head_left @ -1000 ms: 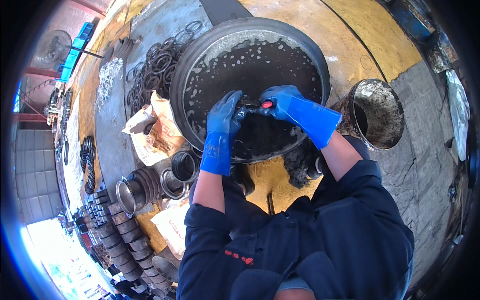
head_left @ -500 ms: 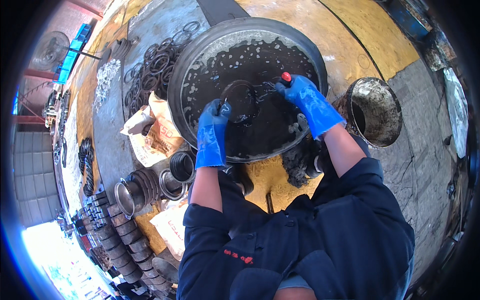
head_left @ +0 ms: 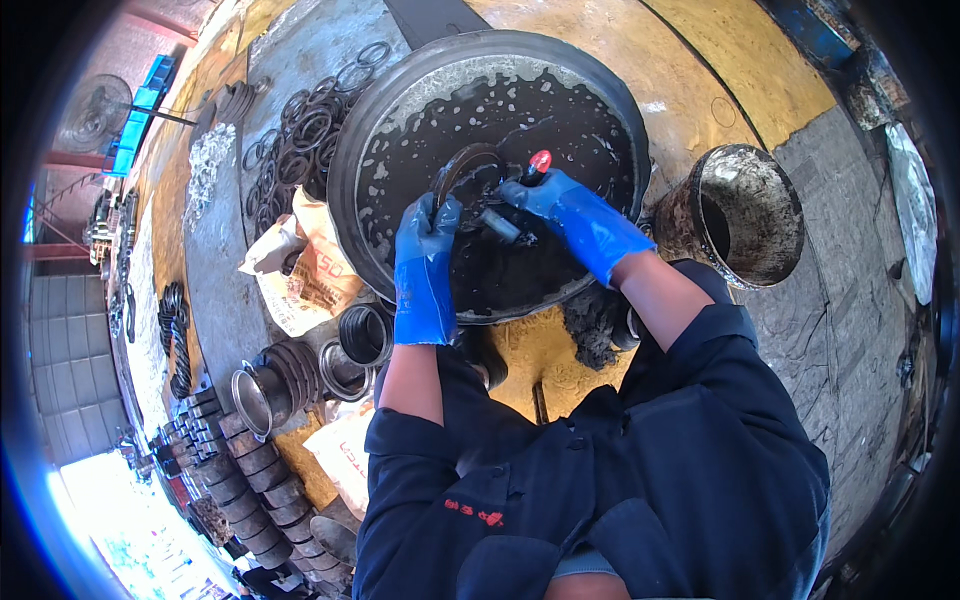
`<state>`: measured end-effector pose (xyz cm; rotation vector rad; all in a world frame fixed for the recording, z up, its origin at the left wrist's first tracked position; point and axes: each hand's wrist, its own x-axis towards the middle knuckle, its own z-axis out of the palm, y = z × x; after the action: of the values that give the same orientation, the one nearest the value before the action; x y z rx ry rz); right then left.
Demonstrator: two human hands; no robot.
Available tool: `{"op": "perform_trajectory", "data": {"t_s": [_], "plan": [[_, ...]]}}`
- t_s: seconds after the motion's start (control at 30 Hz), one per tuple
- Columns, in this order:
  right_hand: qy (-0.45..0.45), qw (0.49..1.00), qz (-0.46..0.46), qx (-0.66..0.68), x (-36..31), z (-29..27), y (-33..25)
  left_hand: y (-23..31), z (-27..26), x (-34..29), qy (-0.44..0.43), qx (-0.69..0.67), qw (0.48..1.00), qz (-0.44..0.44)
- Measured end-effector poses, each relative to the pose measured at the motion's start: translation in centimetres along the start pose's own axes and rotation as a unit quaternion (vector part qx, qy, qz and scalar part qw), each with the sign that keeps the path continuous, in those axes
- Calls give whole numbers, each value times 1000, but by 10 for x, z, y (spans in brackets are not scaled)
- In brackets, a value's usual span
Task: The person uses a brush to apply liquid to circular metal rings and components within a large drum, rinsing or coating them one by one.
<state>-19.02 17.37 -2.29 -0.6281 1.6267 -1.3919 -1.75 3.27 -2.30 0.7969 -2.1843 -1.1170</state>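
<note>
My left hand (head_left: 425, 238), in a blue rubber glove, grips the near left edge of a dark ring (head_left: 466, 158). The ring is tilted up over the dark liquid in a wide round basin (head_left: 344, 165). In my right hand (head_left: 548, 196), also gloved in blue, is a tool with a red-ended handle (head_left: 540, 161); the fingers are closed around it, close to the ring's right side. Just below those fingers shows a grey, blunt piece (head_left: 500, 226); whether it belongs to the tool I cannot tell.
A pile of dark rings (head_left: 300, 140) lies left of the basin, beside a torn paper sack (head_left: 318, 262). On the right stands a grimy bucket (head_left: 745, 215). Stacked metal rings (head_left: 285, 385) sit at the lower left.
My right hand has moved left with the red-ended tool, up to the ring. The ring has gone from lying nearly flat to a steeper tilt, and the grey piece has come into view.
</note>
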Motion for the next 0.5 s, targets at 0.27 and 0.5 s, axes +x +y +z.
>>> {"op": "perform_trajectory", "data": {"t_s": [0.27,0.5], "plan": [[13,994,94,57,-6,6,5,8,19,-6,-10,-118,992,-42],[101,890,97,-434,-6,1,-10,-7,-1,-7,-38,107,992,-56]]}}
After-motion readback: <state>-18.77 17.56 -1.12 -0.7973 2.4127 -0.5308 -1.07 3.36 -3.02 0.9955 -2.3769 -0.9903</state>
